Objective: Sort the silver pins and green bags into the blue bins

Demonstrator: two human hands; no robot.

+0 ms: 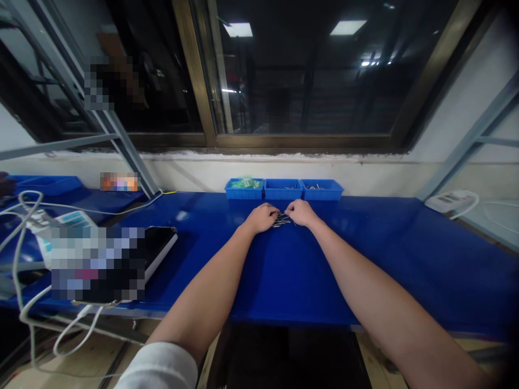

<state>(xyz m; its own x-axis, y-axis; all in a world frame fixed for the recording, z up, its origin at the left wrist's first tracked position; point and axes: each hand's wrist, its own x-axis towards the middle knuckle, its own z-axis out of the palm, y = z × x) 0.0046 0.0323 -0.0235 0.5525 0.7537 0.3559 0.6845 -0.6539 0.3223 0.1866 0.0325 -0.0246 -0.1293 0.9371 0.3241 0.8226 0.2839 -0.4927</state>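
Touching thin metal pieces (pixel 281 221) near the table's (pixel 284 270) far edge, left hand (pixel 263 217) and right hand (pixel 300 212) curl below blue bins (pixel 283 193); grip unclear.

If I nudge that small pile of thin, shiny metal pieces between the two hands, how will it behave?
The thin, shiny metal pieces look straight and slender, so each is probably stiff. They lie loose and crisscrossed, so a push would likely scatter them. The glossy blue tabletop looks smooth, so they may slide easily.
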